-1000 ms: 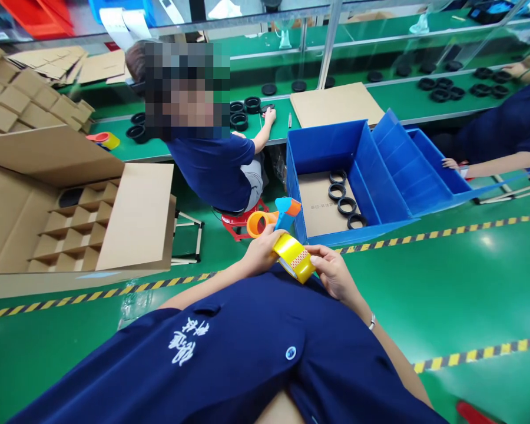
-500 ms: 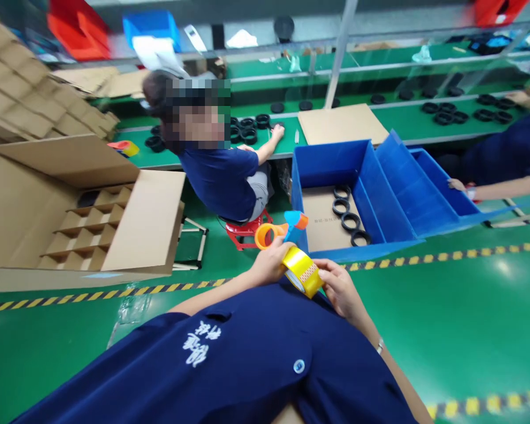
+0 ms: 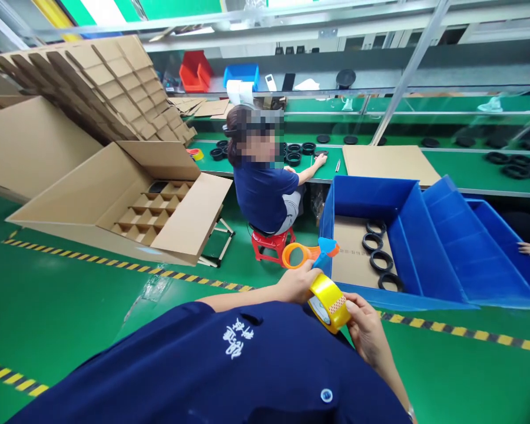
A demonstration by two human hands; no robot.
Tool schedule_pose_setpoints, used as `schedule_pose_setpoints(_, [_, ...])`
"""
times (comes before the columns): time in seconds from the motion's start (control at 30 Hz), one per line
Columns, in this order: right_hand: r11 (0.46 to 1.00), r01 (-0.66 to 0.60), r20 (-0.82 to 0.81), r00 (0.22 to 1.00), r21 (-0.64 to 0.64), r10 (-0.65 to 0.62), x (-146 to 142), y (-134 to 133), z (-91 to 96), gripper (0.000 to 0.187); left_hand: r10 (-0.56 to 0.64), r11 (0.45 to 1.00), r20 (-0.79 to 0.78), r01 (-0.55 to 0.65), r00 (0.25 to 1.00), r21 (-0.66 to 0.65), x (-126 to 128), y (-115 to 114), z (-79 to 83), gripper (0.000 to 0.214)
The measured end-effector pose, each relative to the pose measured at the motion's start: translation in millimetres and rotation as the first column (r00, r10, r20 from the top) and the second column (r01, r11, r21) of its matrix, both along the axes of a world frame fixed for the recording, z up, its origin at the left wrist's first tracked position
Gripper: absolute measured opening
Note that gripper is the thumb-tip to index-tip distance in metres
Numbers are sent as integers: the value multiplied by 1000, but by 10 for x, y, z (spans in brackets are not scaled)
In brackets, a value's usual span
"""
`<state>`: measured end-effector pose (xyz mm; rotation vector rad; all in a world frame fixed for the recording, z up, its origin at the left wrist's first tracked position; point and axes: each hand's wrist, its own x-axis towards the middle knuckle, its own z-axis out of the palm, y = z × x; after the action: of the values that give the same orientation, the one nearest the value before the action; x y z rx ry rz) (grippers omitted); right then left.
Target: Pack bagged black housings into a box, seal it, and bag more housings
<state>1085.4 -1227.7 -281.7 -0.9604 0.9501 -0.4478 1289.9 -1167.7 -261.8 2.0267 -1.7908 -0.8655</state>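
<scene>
My left hand [image 3: 297, 284] is closed around an orange and blue tape dispenser [image 3: 297, 255], whose round orange frame and blue end stick out above the fingers. Just below it, a roll of yellow packing tape [image 3: 327, 293] is held in front of my shirt. My right hand [image 3: 365, 325] pinches the roll's right edge between thumb and fingers, near a red and white patterned strip. The roll's left edge touches or lies very close to my left hand; the exact contact is hidden.
A cardboard box [image 3: 216, 203] with dividers stands open at left. Ahead, a co-worker [image 3: 265, 194] sits on a red stool [image 3: 269, 246] at the green bench. A blue bin [image 3: 329, 235] at right holds several black rings [image 3: 381, 261]. Striped tape [image 3: 468, 334] marks the floor.
The view has swung left and up, so the bench, box and co-worker sit further right and lower. Both hands keep their hold on the dispenser and the tape roll.
</scene>
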Motion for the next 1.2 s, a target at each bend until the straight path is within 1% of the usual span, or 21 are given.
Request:
schedule_pose_setpoints(0.07, [996, 25, -1, 1000, 82, -25, -2, 6, -44, 51, 15, 1000, -30, -15, 999, 10, 23, -5, -5, 41])
schedule_pose_setpoints(0.1, [995, 23, -3, 1000, 98, -23, -2, 1, -52, 53, 19, 1000, -52, -18, 998, 15, 40, -11, -3, 40])
schedule_pose_setpoints(0.17, [997, 7, -18, 1000, 77, -5, 2, -23, -28, 58, 15, 1000, -99, -14, 995, 18, 78, -30, 11, 37])
schedule_pose_setpoints(0.23, [999, -9, -61, 998, 35, 12, 22, -54, 40, 61, 7, 1000, -119, -4, 993, 24, 109, -52, 40, 33])
schedule_pose_setpoints(0.33, [999, -27, -115, 993, -23, 25, 76, -80, 149, 60, 5, 999, -73, -3, 997, 37, 129, -73, 117, 34])
schedule_pose_setpoints(0.47, [1000, 22, -36, 999, -7, -22, 92, -121, 206, 59, -12, 999, 0, 12, 1000, 44, 135, -55, 272, 41])
schedule_pose_setpoints(0.5, [1000, 8, -21, 1000, -10, -8, 72, -151, 219, 58, -28, 999, -4, 28, 1000, 34, 142, -44, 309, 45])
schedule_pose_setpoints(0.53, [999, -31, -18, 999, -23, 31, 44, -190, 241, 56, -57, 998, -18, 57, 998, 19, 152, -31, 339, 52])
schedule_pose_setpoints(0.6, [986, -140, -39, 990, -85, 137, -17, -280, 316, 53, -153, 988, -70, 153, 986, -16, 179, -6, 363, 65])
schedule_pose_setpoints(0.67, [952, -244, -87, 969, -184, 232, -54, -354, 422, 49, -251, 968, -121, 246, 960, -59, 203, 18, 329, 69])
schedule_pose_setpoints(0.73, [901, -298, -139, 954, -315, 267, -42, -383, 519, 46, -280, 957, -137, 265, 950, -120, 208, 40, 241, 65])
schedule_pose_setpoints(0.77, [870, -291, -166, 956, -399, 243, -18, -375, 550, 45, -264, 957, -125, 243, 956, -161, 201, 52, 187, 63])
schedule_pose_setpoints(0.8, [832, -254, -186, 965, -493, 184, 13, -353, 564, 43, -229, 956, -97, 205, 969, -209, 188, 63, 131, 62])
schedule_pose_setpoints(0.87, [740, -116, -174, 985, -663, -1, 86, -274, 542, 39, -130, 936, -2, 122, 992, -331, 152, 82, 34, 61])
schedule_pose_setpoints(0.9, [694, -49, -145, 986, -718, -81, 120, -223, 509, 38, -75, 912, 56, 91, 996, -399, 132, 88, -2, 61])
schedule_pose_setpoints(0.93, [661, -8, -121, 985, -750, -126, 152, -169, 466, 38, -24, 881, 110, 73, 994, -468, 114, 90, -28, 61])
schedule_pose_setpoints(0.97, [645, 11, -106, 984, -764, -143, 179, -116, 420, 39, 18, 847, 156, 67, 988, -528, 97, 88, -43, 61])
schedule_pose_setpoints(1.07, [648, 15, -96, 986, -761, -136, 237, 11, 308, 40, 79, 767, 232, 90, 969, -636, 67, 74, -36, 60])
schedule_pose_setpoints(1.13, [664, 44, -86, 983, -747, -162, 260, 59, 285, 44, 91, 738, 254, 106, 963, -666, 57, 64, -9, 59])
schedule_pose_setpoints(1.2, [681, 72, -72, 981, -729, -181, 277, 82, 298, 45, 102, 724, 268, 113, 958, -680, 49, 54, 14, 59])
